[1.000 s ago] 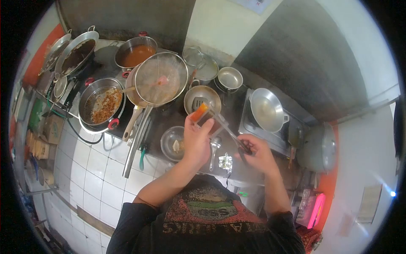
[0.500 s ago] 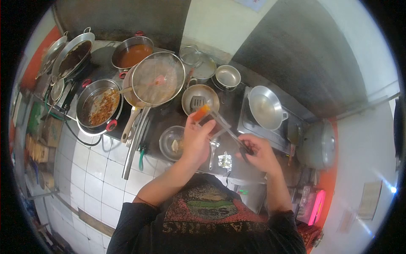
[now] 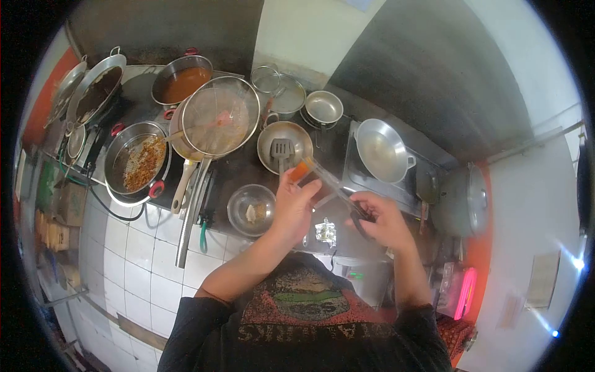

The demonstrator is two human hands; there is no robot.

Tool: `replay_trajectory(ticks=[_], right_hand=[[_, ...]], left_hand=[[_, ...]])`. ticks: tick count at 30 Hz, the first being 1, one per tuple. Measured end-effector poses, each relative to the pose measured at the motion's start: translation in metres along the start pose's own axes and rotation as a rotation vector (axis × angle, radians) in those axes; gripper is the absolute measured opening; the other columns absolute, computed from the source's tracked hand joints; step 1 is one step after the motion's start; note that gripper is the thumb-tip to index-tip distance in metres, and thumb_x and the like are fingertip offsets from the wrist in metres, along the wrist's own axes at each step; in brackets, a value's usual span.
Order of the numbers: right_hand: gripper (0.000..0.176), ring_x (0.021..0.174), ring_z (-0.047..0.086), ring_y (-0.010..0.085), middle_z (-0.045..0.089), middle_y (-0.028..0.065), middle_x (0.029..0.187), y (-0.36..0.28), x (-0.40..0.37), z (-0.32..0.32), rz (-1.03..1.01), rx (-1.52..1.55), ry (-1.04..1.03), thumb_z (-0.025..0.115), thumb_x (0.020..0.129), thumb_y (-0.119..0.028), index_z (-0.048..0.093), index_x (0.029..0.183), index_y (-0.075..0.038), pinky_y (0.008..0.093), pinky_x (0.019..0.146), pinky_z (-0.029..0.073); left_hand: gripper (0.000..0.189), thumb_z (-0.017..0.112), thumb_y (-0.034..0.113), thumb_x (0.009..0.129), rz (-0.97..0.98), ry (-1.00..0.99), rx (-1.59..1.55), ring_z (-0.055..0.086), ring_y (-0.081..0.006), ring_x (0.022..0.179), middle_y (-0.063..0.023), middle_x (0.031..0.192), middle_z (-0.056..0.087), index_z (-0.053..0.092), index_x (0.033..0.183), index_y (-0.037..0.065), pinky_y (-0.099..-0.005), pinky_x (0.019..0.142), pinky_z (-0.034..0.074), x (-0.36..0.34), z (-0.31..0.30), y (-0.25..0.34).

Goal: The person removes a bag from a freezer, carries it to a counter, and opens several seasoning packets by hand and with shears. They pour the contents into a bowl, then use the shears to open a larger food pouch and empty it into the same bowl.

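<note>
Far left, pan [image 3: 139,164]: holds browned fried bits and sits on the dark surface [image 3: 245,173], well apart from the hands.
Strainer [image 3: 220,118]: wide mesh, resting over a pan behind the work.
Glass bowl [image 3: 251,211]: just beside the left hand, with a small pale lump in it.
Left hand [image 3: 294,208]: raised over the surface, fingers pinched together on the sachet's lower end.
Sachet [image 3: 300,170]: a clear packet with orange filling, held in the air above the surface. Its long axis slants from the left fingers up and away. The orange end points toward the small pan with the spatula [image 3: 282,149].
Scissors [image 3: 338,193]: they look like scissors. The long axis runs from the right hand up-left, tips at the sachet.
Cut, as I judge it: keep the packet taut and upright, filling pushed below the blade line. Snip one corner, over the bowl rather than the surface.
Right hand [image 3: 384,220]: fingers closed round the dark handles.
Wok [image 3: 379,149]: right of the hands, on a burner.
</note>
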State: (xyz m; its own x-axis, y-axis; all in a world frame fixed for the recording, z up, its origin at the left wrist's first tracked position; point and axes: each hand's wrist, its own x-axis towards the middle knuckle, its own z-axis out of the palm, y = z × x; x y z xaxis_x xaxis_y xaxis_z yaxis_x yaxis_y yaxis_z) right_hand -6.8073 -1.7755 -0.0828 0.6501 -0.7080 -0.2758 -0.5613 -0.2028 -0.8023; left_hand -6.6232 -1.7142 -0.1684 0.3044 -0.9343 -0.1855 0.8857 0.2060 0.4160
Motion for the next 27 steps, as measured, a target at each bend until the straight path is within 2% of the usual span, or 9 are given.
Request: replay_trajectory(ticks=[2, 6, 9, 12, 15, 18, 20, 23, 27], right_hand=[[0.044, 0.073, 0.055, 0.0055, 0.063, -0.0002, 0.085, 0.000, -0.002, -0.001, -0.042, 0.022, 0.011, 0.076, 0.075, -0.001, 0.057, 0.115, 0.001, 0.0207, 0.063, 0.044], [0.044, 0.068, 0.055, 0.0057, 0.062, -0.0003, 0.079, 0.006, -0.003, 0.000, -0.186, -0.038, 0.071, 0.077, 0.074, -0.003, 0.058, 0.113, 0.001, 0.0208, 0.060, 0.043], [0.044, 0.067, 0.054, 0.0049, 0.061, -0.0007, 0.076, 0.002, -0.010, -0.007, -0.044, -0.041, 0.064, 0.077, 0.074, -0.004, 0.058, 0.113, 0.001, 0.0204, 0.058, 0.042], [0.043, 0.064, 0.052, 0.0040, 0.060, -0.0008, 0.075, 0.006, -0.017, -0.010, -0.086, -0.003, 0.073, 0.077, 0.074, -0.004, 0.058, 0.112, 0.000, 0.0201, 0.055, 0.041], [0.037, 0.059, 0.055, 0.0080, 0.060, 0.0044, 0.066, 0.020, -0.022, -0.010, -0.164, -0.018, 0.163, 0.073, 0.074, -0.010, 0.060, 0.108, -0.004, 0.0250, 0.055, 0.043], [0.040, 0.058, 0.052, 0.0082, 0.058, 0.0031, 0.067, 0.034, -0.030, -0.020, -0.108, -0.105, 0.153, 0.075, 0.073, -0.011, 0.059, 0.110, -0.004, 0.0252, 0.055, 0.042], [0.041, 0.057, 0.050, 0.0085, 0.056, 0.0021, 0.066, 0.044, -0.035, -0.020, -0.112, -0.042, 0.170, 0.076, 0.073, -0.012, 0.059, 0.110, -0.004, 0.0257, 0.053, 0.041], [0.042, 0.056, 0.047, 0.0086, 0.053, 0.0015, 0.064, 0.058, -0.043, -0.019, -0.096, -0.050, 0.223, 0.078, 0.074, -0.015, 0.059, 0.111, -0.004, 0.0259, 0.051, 0.038], [0.040, 0.057, 0.047, 0.0073, 0.050, 0.0005, 0.063, 0.086, -0.052, -0.016, 0.000, -0.039, 0.269, 0.078, 0.076, -0.014, 0.060, 0.110, -0.004, 0.0251, 0.050, 0.037]], left_hand=[[0.051, 0.063, -0.004, 0.084, -0.026, 0.001, -0.015, 0.060, -0.0203, 0.105, -0.0102, 0.118, 0.055, 0.038, 0.128, 0.005, -0.0362, 0.090, 0.052, 0.000, 0.003, 0.000], [0.049, 0.063, -0.004, 0.084, -0.072, -0.026, 0.021, 0.059, -0.0203, 0.106, -0.0096, 0.118, 0.055, 0.040, 0.126, 0.005, -0.0360, 0.091, 0.051, -0.001, 0.007, -0.005], [0.048, 0.063, -0.004, 0.083, -0.108, -0.065, -0.022, 0.059, -0.0202, 0.107, -0.0090, 0.118, 0.055, 0.041, 0.125, 0.006, -0.0361, 0.092, 0.051, 0.000, 0.006, -0.017], [0.048, 0.062, -0.005, 0.084, -0.137, -0.103, -0.012, 0.059, -0.0200, 0.107, -0.0087, 0.118, 0.055, 0.041, 0.125, 0.006, -0.0367, 0.092, 0.051, 0.001, 0.007, -0.026], [0.046, 0.061, -0.005, 0.084, -0.211, -0.134, 0.006, 0.060, -0.0204, 0.107, -0.0092, 0.118, 0.055, 0.041, 0.124, 0.006, -0.0378, 0.093, 0.051, 0.003, 0.003, -0.040], [0.044, 0.059, -0.004, 0.086, -0.278, -0.160, -0.032, 0.060, -0.0219, 0.106, -0.0100, 0.117, 0.055, 0.040, 0.124, 0.006, -0.0391, 0.094, 0.051, 0.004, 0.005, -0.054], [0.042, 0.058, -0.005, 0.086, -0.301, -0.178, -0.031, 0.061, -0.0231, 0.105, -0.0106, 0.116, 0.056, 0.040, 0.123, 0.006, -0.0397, 0.094, 0.051, 0.006, 0.005, -0.063], [0.038, 0.059, 0.000, 0.087, -0.336, -0.217, 0.027, 0.064, -0.0221, 0.101, -0.0081, 0.112, 0.062, 0.045, 0.121, 0.012, -0.0430, 0.092, 0.053, 0.011, -0.005, -0.086], [0.037, 0.058, -0.001, 0.087, -0.422, -0.253, 0.019, 0.064, -0.0236, 0.102, -0.0097, 0.114, 0.062, 0.045, 0.120, 0.011, -0.0443, 0.092, 0.053, 0.017, -0.011, -0.111]])
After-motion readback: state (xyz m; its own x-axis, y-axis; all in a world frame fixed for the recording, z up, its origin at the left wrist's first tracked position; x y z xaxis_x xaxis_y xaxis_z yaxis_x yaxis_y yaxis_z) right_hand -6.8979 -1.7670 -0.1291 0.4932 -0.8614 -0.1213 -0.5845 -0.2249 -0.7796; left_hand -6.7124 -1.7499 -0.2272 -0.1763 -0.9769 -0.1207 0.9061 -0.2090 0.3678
